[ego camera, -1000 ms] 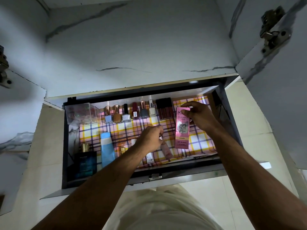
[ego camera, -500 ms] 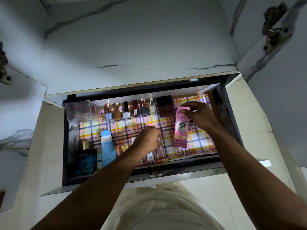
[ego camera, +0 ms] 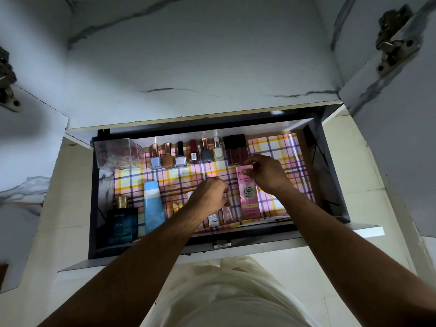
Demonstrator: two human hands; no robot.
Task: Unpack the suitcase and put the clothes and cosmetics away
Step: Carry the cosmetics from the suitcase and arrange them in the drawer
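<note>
The open drawer (ego camera: 330,175), with its checked liner (ego camera: 278,147), takes most of the view, under a marbled cupboard w/ both doors swung out. Inside, from big to small: a clear box (ego camera: 115,153) in the back left corner, a dark perfume box (ego camera: 121,223) at front left, a blue tube (ego camera: 153,206) just beside it, then the pink BB cream box (ego camera: 249,194) lying flat toward the right, its long side running front to back. A row of nail polish bottles (ego camera: 186,154) stands along the back wall.

The right hand (ego camera: 266,174) pinches the far end of the BB cream box with thumb and curled fingers. The left hand (ego camera: 210,194) is curled over some small tubes at the front (I cannot tell if it really grips one, the fingers hide it).

The step seems to be: lay the items straight. Best to set the box parallel to the blue tube, not touching the small tubes, and let go only when it rests flat on the liner.
</note>
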